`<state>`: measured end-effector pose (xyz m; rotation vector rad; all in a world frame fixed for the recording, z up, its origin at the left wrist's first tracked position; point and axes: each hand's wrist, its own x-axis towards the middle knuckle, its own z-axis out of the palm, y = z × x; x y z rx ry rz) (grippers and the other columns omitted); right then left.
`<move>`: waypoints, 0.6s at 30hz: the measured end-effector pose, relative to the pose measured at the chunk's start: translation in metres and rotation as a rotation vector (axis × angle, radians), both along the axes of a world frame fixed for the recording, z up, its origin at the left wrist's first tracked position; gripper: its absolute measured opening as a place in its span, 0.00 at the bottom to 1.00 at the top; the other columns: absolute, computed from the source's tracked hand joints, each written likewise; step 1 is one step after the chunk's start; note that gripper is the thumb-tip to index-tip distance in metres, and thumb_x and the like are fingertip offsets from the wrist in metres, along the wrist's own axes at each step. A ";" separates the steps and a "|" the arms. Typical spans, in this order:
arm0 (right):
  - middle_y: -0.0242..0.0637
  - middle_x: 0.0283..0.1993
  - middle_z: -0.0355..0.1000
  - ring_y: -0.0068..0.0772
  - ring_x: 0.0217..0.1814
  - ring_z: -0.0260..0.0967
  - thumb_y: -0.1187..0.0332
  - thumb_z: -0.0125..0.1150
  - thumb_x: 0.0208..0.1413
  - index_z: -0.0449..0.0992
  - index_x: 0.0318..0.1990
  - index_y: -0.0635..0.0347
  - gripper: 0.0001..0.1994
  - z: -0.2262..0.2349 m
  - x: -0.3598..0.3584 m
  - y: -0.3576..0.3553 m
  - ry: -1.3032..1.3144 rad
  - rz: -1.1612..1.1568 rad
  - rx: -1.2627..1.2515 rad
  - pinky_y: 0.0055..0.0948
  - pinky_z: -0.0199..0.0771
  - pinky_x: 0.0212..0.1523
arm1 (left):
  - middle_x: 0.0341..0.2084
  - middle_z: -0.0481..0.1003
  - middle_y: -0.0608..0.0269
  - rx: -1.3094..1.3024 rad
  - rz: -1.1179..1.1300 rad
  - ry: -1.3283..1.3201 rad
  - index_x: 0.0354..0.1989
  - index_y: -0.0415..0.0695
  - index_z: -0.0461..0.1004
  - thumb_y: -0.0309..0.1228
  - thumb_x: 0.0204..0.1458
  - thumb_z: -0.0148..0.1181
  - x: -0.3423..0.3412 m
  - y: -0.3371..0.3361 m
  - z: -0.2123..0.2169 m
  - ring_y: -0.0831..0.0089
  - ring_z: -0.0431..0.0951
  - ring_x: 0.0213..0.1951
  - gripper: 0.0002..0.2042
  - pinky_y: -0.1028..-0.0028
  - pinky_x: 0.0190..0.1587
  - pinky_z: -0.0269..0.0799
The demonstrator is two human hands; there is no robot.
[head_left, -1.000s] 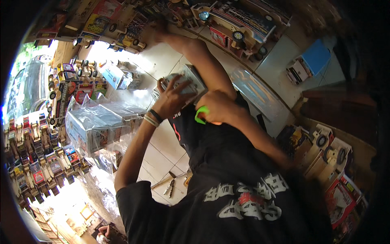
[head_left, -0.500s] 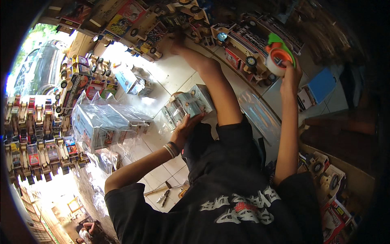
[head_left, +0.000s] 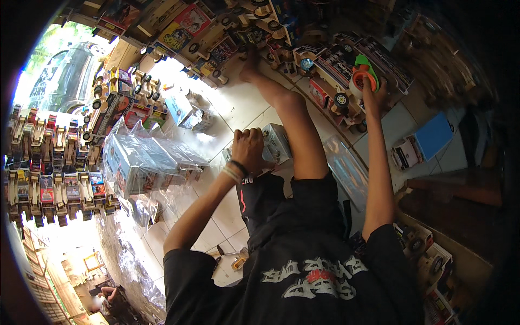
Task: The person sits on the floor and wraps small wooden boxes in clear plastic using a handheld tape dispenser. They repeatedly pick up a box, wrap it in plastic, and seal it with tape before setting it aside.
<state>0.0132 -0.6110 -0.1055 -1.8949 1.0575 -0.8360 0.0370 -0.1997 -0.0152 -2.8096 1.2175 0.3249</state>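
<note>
Your left hand [head_left: 248, 147] is curled shut over the top of a small printed box [head_left: 276, 142] that rests against your bent leg, just above the white tiled floor [head_left: 233, 105]; a stack of bracelets [head_left: 234, 170] circles that wrist. Your right hand [head_left: 374, 96] is stretched up and away, fingers closed around an orange-and-white tape roll in a green dispenser [head_left: 362, 76], held against the row of wooden toy trucks [head_left: 330, 81] lining the far edge of the floor. The two hands are well apart, with your bare leg running between them, its foot [head_left: 250, 64] reaching the boxed toys at the top.

To your left, clear plastic bags holding packaged toy boxes [head_left: 138, 165] lie on the tiles, and beyond them stand dense rows of small wooden vehicles [head_left: 51, 168]. A flat clear plastic package [head_left: 346, 170] lies just beside your right knee. A blue-and-white toy truck [head_left: 425, 143] sits on the tiles to the right, beyond your right forearm. A silver car [head_left: 67, 81] shows outside in bright daylight at upper left. Another person's hand [head_left: 108, 292] is visible low at left, near the crumpled plastic.
</note>
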 end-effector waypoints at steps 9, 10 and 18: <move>0.49 0.62 0.71 0.52 0.66 0.68 0.66 0.65 0.64 0.72 0.62 0.63 0.21 0.059 -0.042 0.098 -0.405 0.050 -0.353 0.46 0.66 0.66 | 0.67 0.68 0.33 0.465 -0.342 -0.533 0.62 0.24 0.73 0.38 0.60 0.51 -0.051 -0.005 -0.045 0.42 0.59 0.74 0.30 0.48 0.73 0.53; 0.50 0.62 0.70 0.53 0.65 0.67 0.68 0.62 0.63 0.70 0.63 0.64 0.22 0.058 -0.044 0.110 -0.379 0.088 -0.354 0.48 0.64 0.66 | 0.69 0.68 0.37 0.558 -0.327 -0.653 0.62 0.30 0.75 0.41 0.61 0.49 -0.067 -0.004 -0.051 0.42 0.57 0.76 0.29 0.46 0.75 0.50; 0.52 0.65 0.69 0.56 0.70 0.64 0.66 0.63 0.62 0.67 0.67 0.63 0.27 0.039 -0.063 0.200 -0.283 0.570 -0.101 0.51 0.62 0.70 | 0.78 0.52 0.42 0.046 -0.122 -0.390 0.77 0.43 0.60 0.43 0.55 0.63 -0.070 0.062 -0.027 0.46 0.48 0.79 0.40 0.33 0.73 0.33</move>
